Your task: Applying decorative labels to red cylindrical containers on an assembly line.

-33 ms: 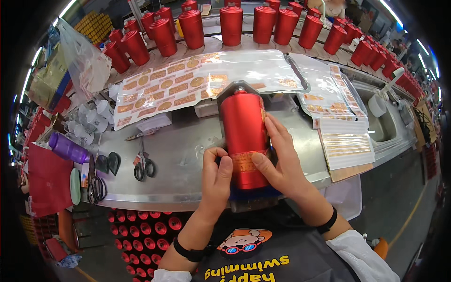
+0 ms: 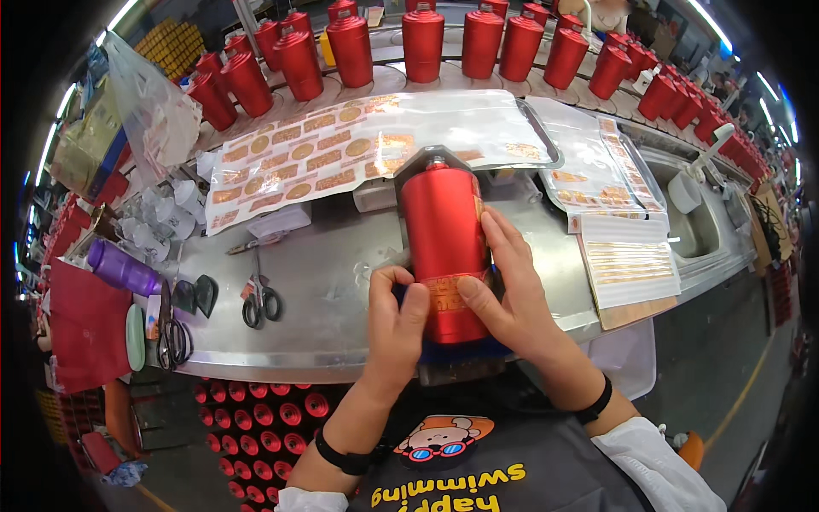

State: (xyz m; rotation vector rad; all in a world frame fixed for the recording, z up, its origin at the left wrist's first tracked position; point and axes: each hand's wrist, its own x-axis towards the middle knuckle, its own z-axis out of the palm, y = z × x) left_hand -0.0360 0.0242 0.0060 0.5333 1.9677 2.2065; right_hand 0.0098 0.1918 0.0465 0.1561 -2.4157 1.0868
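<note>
Both hands, left hand [image 2: 397, 317] and right hand [image 2: 510, 288], are clamped on the red bottle [image 2: 442, 239], thumbs pressing its gold label [image 2: 445, 293] above the worktop [image 2: 324, 290].

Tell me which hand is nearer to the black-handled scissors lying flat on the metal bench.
Left. The left hand grips the red bottle on its left side, toward the black-handled scissors. The right hand holds the bottle's far side, farther away.

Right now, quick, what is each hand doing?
Left hand: fingers curled, pressing the gold label on the red bottle.
Right hand: wrapped round the bottle's side, thumb on the label.
</note>
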